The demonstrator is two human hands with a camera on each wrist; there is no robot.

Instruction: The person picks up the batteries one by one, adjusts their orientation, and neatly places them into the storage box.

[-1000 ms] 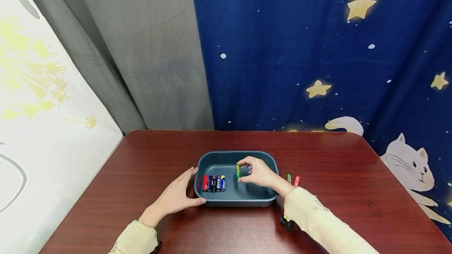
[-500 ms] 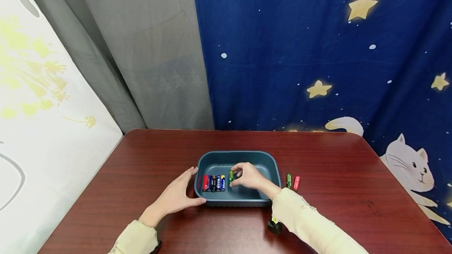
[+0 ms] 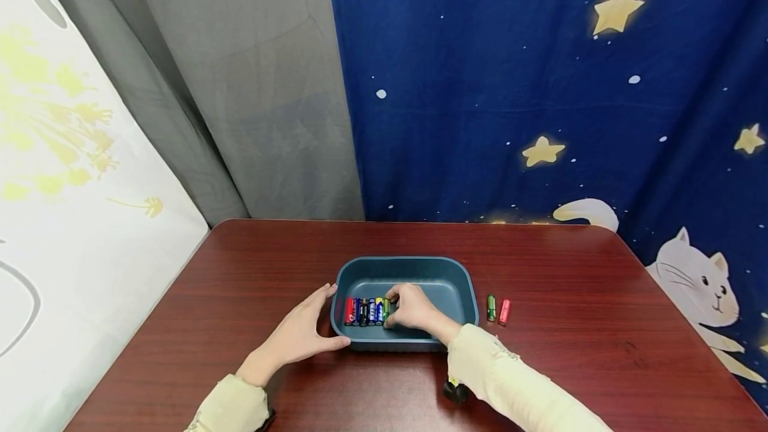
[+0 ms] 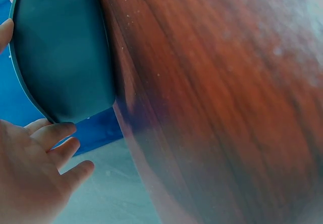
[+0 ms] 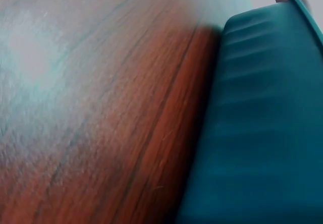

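Note:
A dark teal rectangular container (image 3: 462,275) sits on the table. Along its left part several batteries (image 3: 363,312) lie side by side, red, blue and black. My right hand (image 3: 415,309) reaches inside and pinches a green battery (image 3: 387,309) at the right end of that row, seemingly against the neighbouring blue-and-yellow one. At the container's left end my left hand (image 3: 298,331) touches the rim, thumb and fingers spread. The left wrist view shows its fingers (image 4: 56,133) by the container's edge. Only the container's outer wall (image 5: 252,113) fills the right wrist view; the right hand's grip is hidden there.
Right of the container, a green battery (image 3: 491,308) and a pink-red battery (image 3: 504,312) lie on the reddish-brown wooden table (image 3: 558,272). Behind the table hang a grey curtain (image 3: 252,85) and a blue star-patterned curtain (image 3: 456,119).
My right hand has moved left and down inside the container, bringing the green battery up to the row's right end. My left hand has stayed at the rim.

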